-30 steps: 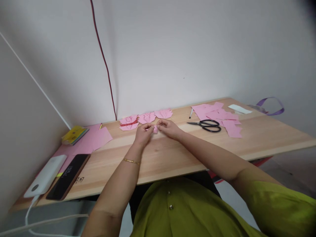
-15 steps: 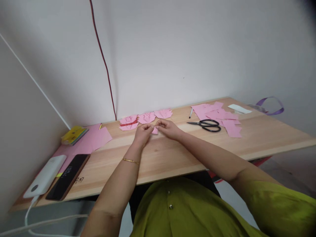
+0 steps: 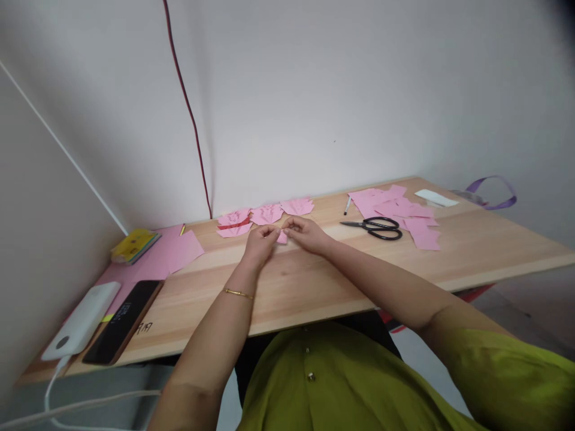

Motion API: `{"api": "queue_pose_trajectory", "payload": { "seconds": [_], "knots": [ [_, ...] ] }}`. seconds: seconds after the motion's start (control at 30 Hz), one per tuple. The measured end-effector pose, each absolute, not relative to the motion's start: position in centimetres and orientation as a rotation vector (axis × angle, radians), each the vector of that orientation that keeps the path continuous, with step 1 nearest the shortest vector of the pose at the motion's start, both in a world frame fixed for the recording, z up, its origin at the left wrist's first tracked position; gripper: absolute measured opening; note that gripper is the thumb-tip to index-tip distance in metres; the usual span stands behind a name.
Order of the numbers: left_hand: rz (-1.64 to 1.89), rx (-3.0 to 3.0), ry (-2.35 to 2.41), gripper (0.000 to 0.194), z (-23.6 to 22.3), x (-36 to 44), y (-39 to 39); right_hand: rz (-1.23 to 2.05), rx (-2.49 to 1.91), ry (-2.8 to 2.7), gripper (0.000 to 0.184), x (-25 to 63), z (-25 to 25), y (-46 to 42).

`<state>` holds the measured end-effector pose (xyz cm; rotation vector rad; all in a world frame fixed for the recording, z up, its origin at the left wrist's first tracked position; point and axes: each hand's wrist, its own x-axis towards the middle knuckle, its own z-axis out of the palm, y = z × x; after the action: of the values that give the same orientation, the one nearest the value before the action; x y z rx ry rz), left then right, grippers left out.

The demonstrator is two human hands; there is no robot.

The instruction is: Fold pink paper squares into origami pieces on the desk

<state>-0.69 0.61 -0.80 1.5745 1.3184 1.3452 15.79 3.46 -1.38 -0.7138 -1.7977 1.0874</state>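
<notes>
Between my hands is a small piece of pink paper (image 3: 282, 238), mostly covered by my fingers. My left hand (image 3: 262, 242) pinches it from the left, thumb and fingers pressed together. From the right, my right hand (image 3: 305, 234) pinches the same piece, its fingertips almost meeting the left ones. Just beyond lie pink paper cut-outs: one with a red strip (image 3: 234, 223) at the left, a creased one (image 3: 266, 214) in the middle and another (image 3: 297, 206) at the right, close to the wall.
On the right lie black-handled scissors (image 3: 375, 227), a pen (image 3: 347, 205), pink scraps (image 3: 390, 203) and a white strip (image 3: 435, 198). Pink sheets (image 3: 179, 252), a yellow packet (image 3: 135, 244), a white power bank (image 3: 83, 320) with cable and a phone (image 3: 123, 323) occupy the wooden table's left side.
</notes>
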Motion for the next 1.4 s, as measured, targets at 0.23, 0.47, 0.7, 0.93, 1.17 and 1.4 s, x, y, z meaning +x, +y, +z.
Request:
{"api": "queue_pose_trajectory", "payload": {
  "seconds": [0.23, 0.47, 0.7, 0.93, 1.17, 1.4],
  "knots": [
    [1.297, 1.712, 1.356, 0.014, -0.80, -0.62, 0.59, 1.146, -0.770, -1.837, 0.025, 15.90, -1.35, 3.36],
    [1.257, 1.758, 1.368, 0.013, -0.66, -0.66, 0.49, 1.092, -0.795, -1.896, 0.027, 16.18, -1.47, 3.54],
    [1.274, 1.702, 1.361, 0.012, -0.42, -0.63, 0.43, 1.220, -0.794, -1.839, 0.028, 15.98, -1.46, 3.42],
    [1.309, 1.573, 1.287, 0.012, -0.53, -0.63, 0.46, 1.172, -0.790, -1.859, 0.025, 15.95, -1.33, 3.35],
    [1.364, 1.303, 1.101, 0.028, -0.54, -0.25, 0.20, 1.042, -0.779, -1.777, 0.023, 15.85, -1.36, 3.46],
    [1.375, 1.197, 1.039, 0.022, -1.11, 0.02, 0.51, 1.066, -0.754, -1.762, 0.023, 15.54, -1.50, 3.34]
  ]
}}
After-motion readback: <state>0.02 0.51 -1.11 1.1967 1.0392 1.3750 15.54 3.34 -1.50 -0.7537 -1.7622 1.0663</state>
